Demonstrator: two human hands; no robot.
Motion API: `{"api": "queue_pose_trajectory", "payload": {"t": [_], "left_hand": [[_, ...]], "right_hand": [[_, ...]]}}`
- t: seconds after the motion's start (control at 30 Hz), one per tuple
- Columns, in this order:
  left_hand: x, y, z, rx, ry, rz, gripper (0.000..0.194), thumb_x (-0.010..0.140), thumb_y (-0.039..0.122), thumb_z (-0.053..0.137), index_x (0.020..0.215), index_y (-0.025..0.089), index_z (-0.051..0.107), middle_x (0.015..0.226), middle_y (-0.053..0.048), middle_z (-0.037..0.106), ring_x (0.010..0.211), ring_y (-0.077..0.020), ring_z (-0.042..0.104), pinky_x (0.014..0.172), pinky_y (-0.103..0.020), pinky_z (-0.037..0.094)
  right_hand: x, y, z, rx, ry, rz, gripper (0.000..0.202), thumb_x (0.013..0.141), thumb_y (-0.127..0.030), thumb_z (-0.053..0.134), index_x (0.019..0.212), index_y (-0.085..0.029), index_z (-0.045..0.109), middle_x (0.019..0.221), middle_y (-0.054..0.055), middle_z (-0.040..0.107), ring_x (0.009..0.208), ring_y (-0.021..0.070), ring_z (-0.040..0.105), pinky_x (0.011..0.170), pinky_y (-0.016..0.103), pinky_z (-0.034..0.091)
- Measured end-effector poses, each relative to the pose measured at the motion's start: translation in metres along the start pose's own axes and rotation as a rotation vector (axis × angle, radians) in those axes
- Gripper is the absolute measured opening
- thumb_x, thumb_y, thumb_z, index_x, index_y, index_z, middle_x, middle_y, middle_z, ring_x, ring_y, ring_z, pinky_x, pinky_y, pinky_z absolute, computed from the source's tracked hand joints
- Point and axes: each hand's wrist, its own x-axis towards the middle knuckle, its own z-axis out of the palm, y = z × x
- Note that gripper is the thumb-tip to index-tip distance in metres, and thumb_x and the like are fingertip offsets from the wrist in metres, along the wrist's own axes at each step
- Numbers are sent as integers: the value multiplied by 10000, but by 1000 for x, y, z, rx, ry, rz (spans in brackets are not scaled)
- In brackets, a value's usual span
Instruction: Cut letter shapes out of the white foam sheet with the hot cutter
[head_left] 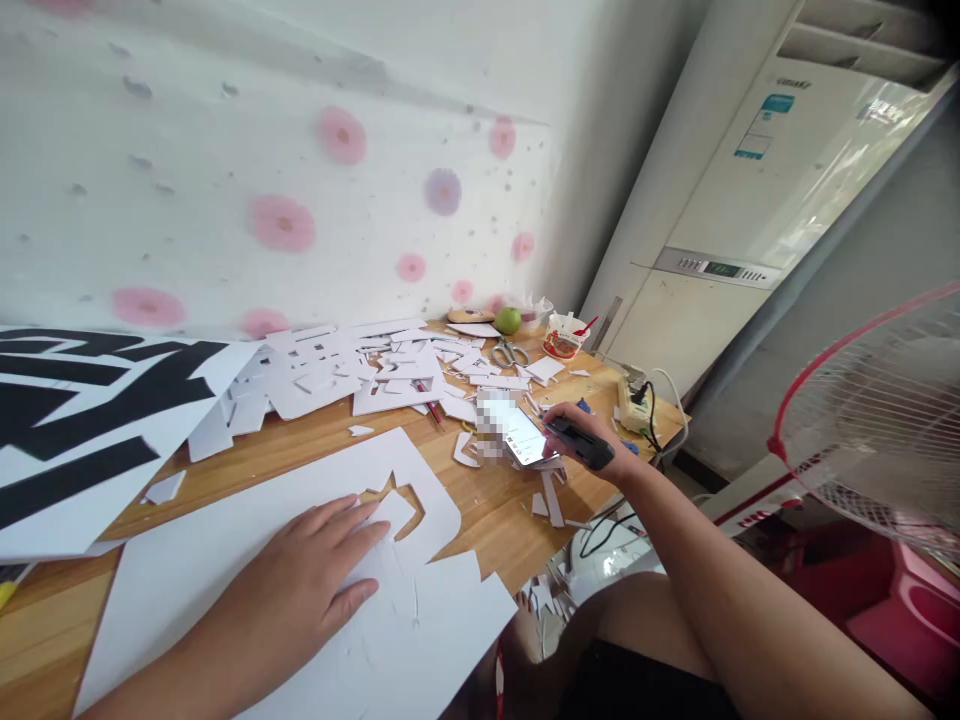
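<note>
The empty left hand [319, 560] lies flat on white board [427, 640] overhanging the table [499, 520] edge, while the right hand [601, 428] clasps a black tool [581, 445] by a phone [527, 438], its text unreadable.

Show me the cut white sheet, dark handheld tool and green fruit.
Cut white sheet [382, 645], head view: bare lower surface.
Dark handheld tool [582, 444], head view: its body.
Green fruit [508, 320], head view: its middle.

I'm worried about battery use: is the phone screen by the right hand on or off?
On: the phone screen glows bright white, with small dark marks showing on it.
</note>
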Motion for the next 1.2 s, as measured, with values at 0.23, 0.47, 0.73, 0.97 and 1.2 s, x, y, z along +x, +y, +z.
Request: {"api": "queue_pose_trajectory", "payload": {"t": [0.23,0.47,0.73,0.97,1.2], "left_hand": [[3,1,-3,62,37,46,393,956,531,547,1279,335,655,1371,20,665,1225,-265,643,942,-427,552],[3,1,-4,40,11,14,406,961,550,529,1286,346,661,1376,20,662,1235,-267,638,955,-428,551],[2,1,-5,-24,-63,-37,409,946,535,550,1291,349,667,1404,-2,643,1269,-295,614,1004,-453,527],[2,2,-4,-44,-86,-52,418,951,545,547,1294,339,668,1407,-10,642,1289,-304,596,1028,-462,506],[6,7,-12,-62,-138,-57,398,956,451,550,1295,285,676,1402,-54,643,1307,-330,589,1041,-508,530]], "right_hand": [[0,-1,-3,-157,-49,-47,222,825,-288,683,1002,-227,564,776,31,748,734,215,710,725,347,531],[2,8,0,-112,-49,-38,234,845,-290,680,1027,-229,546,828,54,781,780,227,743,759,354,547],[7,15,5,-43,87,-46,340,843,-403,697,1101,-230,560,1008,88,784,907,271,758,831,401,576],[7,8,13,49,187,-33,424,799,-469,745,1087,-240,535,832,16,696,754,220,714,700,344,564],[13,-26,42,276,286,-87,460,811,-627,677,1046,-234,640,656,-25,592,589,169,588,610,318,502]]}}
